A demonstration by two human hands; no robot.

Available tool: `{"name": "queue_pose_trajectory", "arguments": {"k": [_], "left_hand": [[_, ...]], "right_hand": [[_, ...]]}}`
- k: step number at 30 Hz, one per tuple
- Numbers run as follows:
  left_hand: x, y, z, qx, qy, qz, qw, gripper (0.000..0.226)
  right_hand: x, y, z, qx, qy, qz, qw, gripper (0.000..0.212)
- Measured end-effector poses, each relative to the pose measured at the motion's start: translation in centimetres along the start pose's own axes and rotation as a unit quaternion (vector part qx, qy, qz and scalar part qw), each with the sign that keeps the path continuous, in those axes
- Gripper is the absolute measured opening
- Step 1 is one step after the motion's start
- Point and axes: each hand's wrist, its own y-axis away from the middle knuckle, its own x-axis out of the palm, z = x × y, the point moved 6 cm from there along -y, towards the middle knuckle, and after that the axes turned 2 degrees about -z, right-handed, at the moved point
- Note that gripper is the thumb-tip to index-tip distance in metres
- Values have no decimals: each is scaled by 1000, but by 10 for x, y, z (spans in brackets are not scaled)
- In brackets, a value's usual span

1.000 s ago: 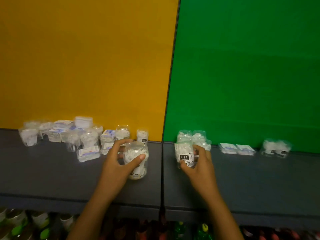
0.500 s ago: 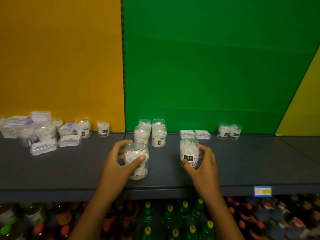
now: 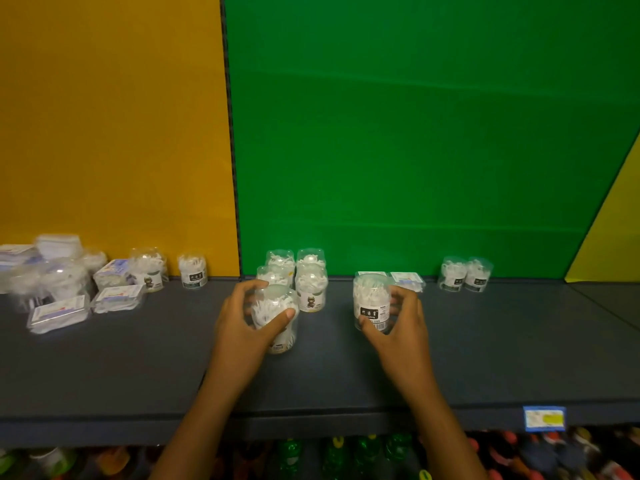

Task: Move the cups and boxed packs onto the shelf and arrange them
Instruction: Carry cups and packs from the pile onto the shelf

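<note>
on the dark shelf [image 3: 104,368], below the green panel [image 3: 415,133], the left hand [image 3: 242,327] grips one cup [image 3: 277,317] and the right hand [image 3: 398,320] another cup [image 3: 370,301]; both have shifted right from the loose pile [image 3: 69,282] toward the four-cup cluster [image 3: 301,271], so arranging seems underway.

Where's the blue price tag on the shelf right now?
In the head view, the blue price tag is stuck on the front edge of the dark shelf, low on the right, to the right of the right hand's forearm.
</note>
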Motion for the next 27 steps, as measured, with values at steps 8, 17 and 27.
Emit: {"name": "queue_pose_trajectory", "arguments": {"k": [8,17,27], "left_hand": [[3,-32,47,-9,-54,-63,997,58],[20,-44,66,-38,-91,-68,993,63],[25,-34,2,102,-246,-93,959,69]], "right_hand": [[58,-28,-7,-6,-4,40,999,60],[81,-35,-23,17,-6,60,998,60],[36,-45,-48,32,-39,46,998,61]]}}
